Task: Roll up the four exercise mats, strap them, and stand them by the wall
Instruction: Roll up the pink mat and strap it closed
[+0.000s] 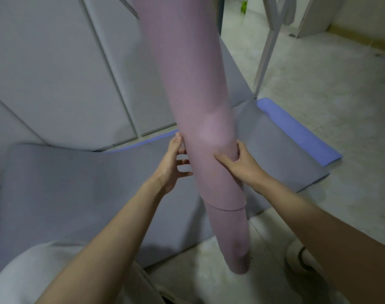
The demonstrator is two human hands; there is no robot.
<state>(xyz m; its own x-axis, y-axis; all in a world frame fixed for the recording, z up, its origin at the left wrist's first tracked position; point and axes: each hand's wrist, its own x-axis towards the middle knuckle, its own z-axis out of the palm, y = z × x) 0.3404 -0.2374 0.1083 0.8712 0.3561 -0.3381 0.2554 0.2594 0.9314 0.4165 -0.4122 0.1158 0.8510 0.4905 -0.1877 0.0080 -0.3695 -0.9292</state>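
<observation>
A rolled pink mat (198,95) stands upright on the floor in front of me, its inner layers sticking out at the lower end near my feet. My left hand (175,163) is at the roll's left side, fingers spread and loosely touching it. My right hand (237,163) grips the roll from the right, thumb across the front and fingers curled behind. A grey mat (88,189) lies flat on the floor behind the roll, curled up at its left end. Under it lies a blue mat (296,130), showing at the right.
Grey padded wall panels (55,73) fill the left and back. A white frame leg (266,44) stands at the upper right on the pale tiled floor (340,95). My shoe (301,260) is at the lower right, my knee at the lower left.
</observation>
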